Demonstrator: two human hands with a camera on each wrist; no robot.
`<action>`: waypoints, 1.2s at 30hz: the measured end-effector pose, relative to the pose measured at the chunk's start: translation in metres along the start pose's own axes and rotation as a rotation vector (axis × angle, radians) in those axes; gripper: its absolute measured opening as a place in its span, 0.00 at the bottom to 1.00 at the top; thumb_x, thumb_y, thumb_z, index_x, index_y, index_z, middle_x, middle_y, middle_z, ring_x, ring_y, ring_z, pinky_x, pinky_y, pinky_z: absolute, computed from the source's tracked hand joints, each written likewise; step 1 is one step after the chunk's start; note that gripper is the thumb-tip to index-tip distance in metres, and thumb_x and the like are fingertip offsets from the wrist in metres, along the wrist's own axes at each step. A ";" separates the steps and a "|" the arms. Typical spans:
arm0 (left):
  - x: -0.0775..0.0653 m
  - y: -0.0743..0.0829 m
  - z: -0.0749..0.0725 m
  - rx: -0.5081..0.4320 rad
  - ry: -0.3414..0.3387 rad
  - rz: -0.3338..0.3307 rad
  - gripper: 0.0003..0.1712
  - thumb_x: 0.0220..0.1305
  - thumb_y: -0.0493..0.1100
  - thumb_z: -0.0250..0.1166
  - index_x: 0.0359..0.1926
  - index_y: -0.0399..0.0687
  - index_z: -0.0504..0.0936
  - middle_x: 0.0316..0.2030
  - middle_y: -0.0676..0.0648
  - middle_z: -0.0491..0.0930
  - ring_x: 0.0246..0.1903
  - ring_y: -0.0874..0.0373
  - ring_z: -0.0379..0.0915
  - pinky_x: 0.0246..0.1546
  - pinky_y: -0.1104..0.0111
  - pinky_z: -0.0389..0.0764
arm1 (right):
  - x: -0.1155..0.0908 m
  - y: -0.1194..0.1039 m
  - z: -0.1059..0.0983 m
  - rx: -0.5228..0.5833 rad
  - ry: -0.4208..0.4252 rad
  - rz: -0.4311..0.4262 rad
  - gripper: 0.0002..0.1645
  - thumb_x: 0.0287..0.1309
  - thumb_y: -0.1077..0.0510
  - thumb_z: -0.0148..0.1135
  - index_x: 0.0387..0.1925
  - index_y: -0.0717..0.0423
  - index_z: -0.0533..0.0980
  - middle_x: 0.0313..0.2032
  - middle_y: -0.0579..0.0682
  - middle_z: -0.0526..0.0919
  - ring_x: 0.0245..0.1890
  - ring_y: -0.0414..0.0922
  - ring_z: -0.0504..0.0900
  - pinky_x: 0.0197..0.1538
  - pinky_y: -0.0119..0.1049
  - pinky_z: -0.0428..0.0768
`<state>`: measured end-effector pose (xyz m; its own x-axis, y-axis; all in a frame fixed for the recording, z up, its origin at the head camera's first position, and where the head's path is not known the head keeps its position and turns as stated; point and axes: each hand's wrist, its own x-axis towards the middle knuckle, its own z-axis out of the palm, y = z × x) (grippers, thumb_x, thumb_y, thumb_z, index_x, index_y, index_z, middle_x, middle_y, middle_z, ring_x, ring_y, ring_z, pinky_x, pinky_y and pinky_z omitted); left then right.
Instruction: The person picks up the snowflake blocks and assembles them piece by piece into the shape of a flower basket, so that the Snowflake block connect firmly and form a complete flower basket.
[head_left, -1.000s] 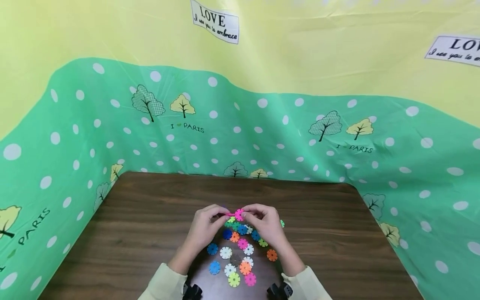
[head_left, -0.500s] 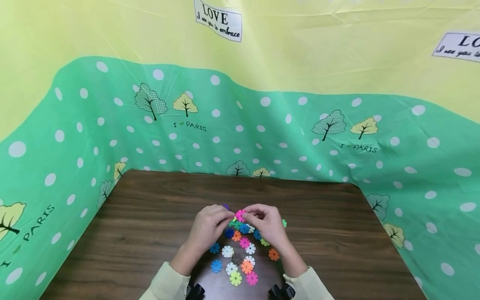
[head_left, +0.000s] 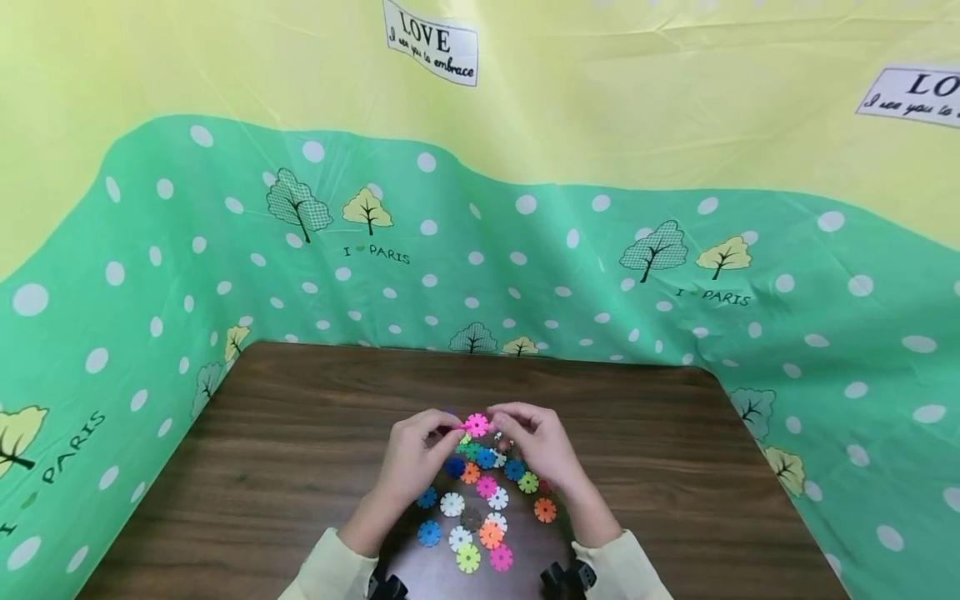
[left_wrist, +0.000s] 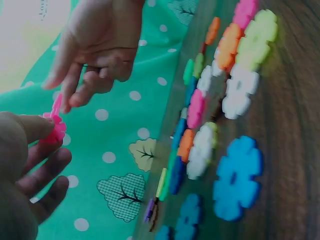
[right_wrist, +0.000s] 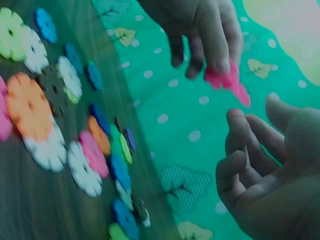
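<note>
My left hand [head_left: 415,451] pinches two pink snowflake discs [head_left: 476,425] joined at an angle, between thumb and index finger above the table. In the left wrist view one pink disc [left_wrist: 56,131] sits by the thumb and the other sticks up edge-on. My right hand [head_left: 545,448] is just right of the pair, thumb and fingers parted. The right wrist view shows a gap between those fingertips and the pink discs [right_wrist: 226,79]. Below the hands lie loose discs in many colours, among them a blue disc [head_left: 429,533] and an orange disc [head_left: 545,509].
The discs lie on a dark wooden table [head_left: 300,467], some overlapping, such as an orange disc [head_left: 491,535] over a white one. A green and yellow printed cloth [head_left: 525,250] hangs behind the table and along its sides.
The right hand has released the pink discs and drawn slightly to the right, its fingers parting. The left hand still holds them, and the front disc now shows more fully.
</note>
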<state>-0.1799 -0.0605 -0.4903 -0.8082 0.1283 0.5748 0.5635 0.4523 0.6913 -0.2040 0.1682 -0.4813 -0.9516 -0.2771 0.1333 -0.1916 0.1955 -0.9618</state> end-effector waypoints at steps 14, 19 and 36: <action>0.006 0.004 -0.014 -0.267 0.066 -0.206 0.06 0.65 0.42 0.73 0.43 0.52 0.88 0.35 0.53 0.88 0.33 0.58 0.82 0.35 0.70 0.83 | 0.025 0.033 -0.020 -0.781 -0.212 -0.021 0.14 0.60 0.53 0.75 0.46 0.52 0.87 0.42 0.47 0.86 0.40 0.42 0.81 0.45 0.42 0.82; 0.007 0.005 -0.016 -0.295 0.075 -0.234 0.04 0.65 0.42 0.72 0.41 0.53 0.88 0.34 0.53 0.88 0.33 0.57 0.82 0.34 0.71 0.83 | 0.030 0.037 -0.019 -0.863 -0.269 -0.020 0.15 0.56 0.52 0.77 0.45 0.50 0.88 0.39 0.45 0.85 0.39 0.42 0.80 0.44 0.43 0.81; 0.006 0.005 -0.017 -0.299 0.051 -0.225 0.07 0.67 0.43 0.71 0.43 0.46 0.90 0.37 0.52 0.89 0.34 0.57 0.82 0.36 0.66 0.85 | 0.015 -0.006 -0.014 -0.254 0.076 -0.188 0.03 0.62 0.55 0.73 0.36 0.48 0.86 0.31 0.45 0.88 0.26 0.44 0.80 0.29 0.34 0.79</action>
<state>-0.1789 -0.0725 -0.4761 -0.9123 0.0072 0.4095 0.4036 0.1856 0.8959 -0.2204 0.1761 -0.4698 -0.9071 -0.2613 0.3300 -0.4108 0.3791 -0.8292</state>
